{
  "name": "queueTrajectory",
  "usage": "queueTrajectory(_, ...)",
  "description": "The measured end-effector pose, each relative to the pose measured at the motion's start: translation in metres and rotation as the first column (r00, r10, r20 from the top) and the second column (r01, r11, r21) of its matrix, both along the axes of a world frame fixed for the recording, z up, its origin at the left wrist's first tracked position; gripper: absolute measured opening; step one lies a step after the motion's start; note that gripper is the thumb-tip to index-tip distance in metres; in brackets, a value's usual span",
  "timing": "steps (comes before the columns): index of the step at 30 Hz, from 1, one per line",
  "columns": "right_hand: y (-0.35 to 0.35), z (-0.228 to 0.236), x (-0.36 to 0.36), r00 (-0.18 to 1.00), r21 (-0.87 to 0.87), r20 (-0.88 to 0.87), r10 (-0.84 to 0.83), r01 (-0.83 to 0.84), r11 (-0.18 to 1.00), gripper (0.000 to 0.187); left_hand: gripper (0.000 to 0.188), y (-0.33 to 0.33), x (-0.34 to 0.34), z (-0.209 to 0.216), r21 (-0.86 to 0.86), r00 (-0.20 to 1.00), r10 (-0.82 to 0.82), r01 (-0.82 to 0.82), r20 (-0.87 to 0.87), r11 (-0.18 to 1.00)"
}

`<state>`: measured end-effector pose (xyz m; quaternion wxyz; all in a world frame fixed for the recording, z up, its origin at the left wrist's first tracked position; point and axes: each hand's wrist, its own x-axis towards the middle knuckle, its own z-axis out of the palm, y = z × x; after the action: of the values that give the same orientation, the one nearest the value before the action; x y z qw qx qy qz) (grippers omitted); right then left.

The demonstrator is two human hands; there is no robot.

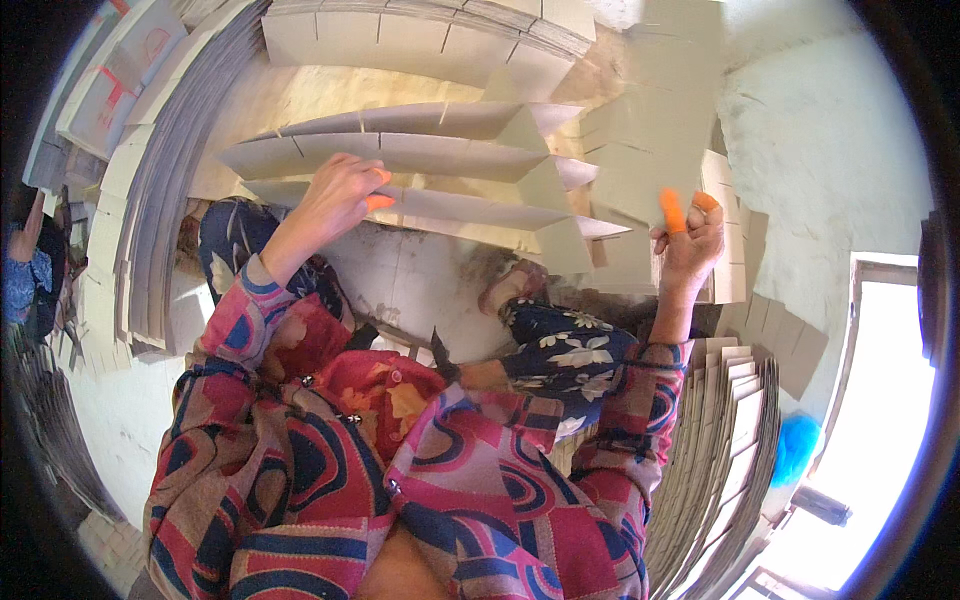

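Observation:
Three long slotted cardboard strips stand on edge, crossed at their right ends by short cardboard pieces (541,190). My left hand (335,205), with orange covers on thumb and finger, pinches the nearest long strip (470,208) near its left part. On the right, my right hand (692,245), also with orange finger covers, has its fingers curled at the edge of a wide cardboard strip (665,100). That strip is upright in the picture and smeared by motion toward its far end. The fingers' far side is hidden.
Stacked slotted cardboard (400,35) lies at the far side, with another tall stack (165,190) at left. More cardboard strips (715,450) stand at lower right beside a blue object (796,450). A bright doorway (880,370) is at right. Someone's blue sleeve (27,285) shows at far left.

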<state>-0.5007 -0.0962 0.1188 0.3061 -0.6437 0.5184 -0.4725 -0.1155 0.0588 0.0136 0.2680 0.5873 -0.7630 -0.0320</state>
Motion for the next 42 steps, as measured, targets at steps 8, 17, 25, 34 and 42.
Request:
queueTrajectory(8, 0.058, 0.002, 0.058, 0.927, 0.018, -0.204, 0.316, -0.319, 0.948, 0.052, 0.018, 0.004, -0.001, -0.015, 0.056, 0.999, 0.042, -0.04, -0.033, 0.998)
queueTrajectory(17, 0.067, 0.014, 0.071, 0.83, 0.14, -0.426, 0.361, -0.334, 0.932, 0.052, 0.015, 0.008, -0.007, -0.001, 0.032, 0.997, 0.058, -0.056, -0.057, 0.998)
queueTrajectory(25, 0.064, 0.014, 0.069, 0.78, 0.101, -0.483, 0.399, -0.403, 0.91, 0.05, 0.024, 0.005, -0.003, -0.001, 0.164, 0.998, 0.053, -0.045, -0.043, 0.985)
queueTrajectory(34, 0.065, 0.005, 0.077, 0.73, 0.121, -0.45, 0.514, -0.521, 0.845, 0.065, 0.026, -0.038, 0.004, 0.026, -0.082, 0.975, 0.206, -0.212, -0.08, 0.974)
queueTrajectory(42, 0.068, 0.01, 0.073, 0.7, 0.309, -0.385, 0.602, -0.517, 0.798, 0.07, 0.012, -0.065, 0.027, -0.01, 0.035, 0.994, 0.09, -0.092, 0.065, 0.995)
